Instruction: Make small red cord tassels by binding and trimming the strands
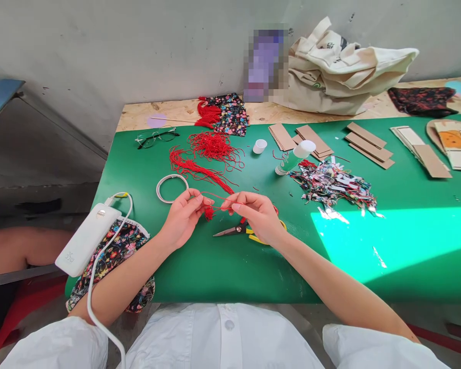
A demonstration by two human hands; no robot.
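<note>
My left hand [184, 215] pinches a red cord, and a small bunched red knot [209, 212] hangs at its fingertips. A thin loop of the red cord [215, 196] runs across to my right hand [255, 210], whose fingers are closed on it. Under and beside my right hand lie scissors [230, 231] with yellow handles, partly hidden by the palm. Just beyond my hands are a bundle of red cords [200, 169] and a looser red heap [213, 145]. A white tape ring [159, 190] lies close to my left hand.
A white power bank [88, 238] with a cable rests on floral cloth [144, 277] at left. Glasses [157, 136], a glue stick [295, 158], its cap [259, 146], fabric scraps [338, 184] and cardboard strips [369, 143] lie farther back. A canvas bag [330, 87] stands by the wall.
</note>
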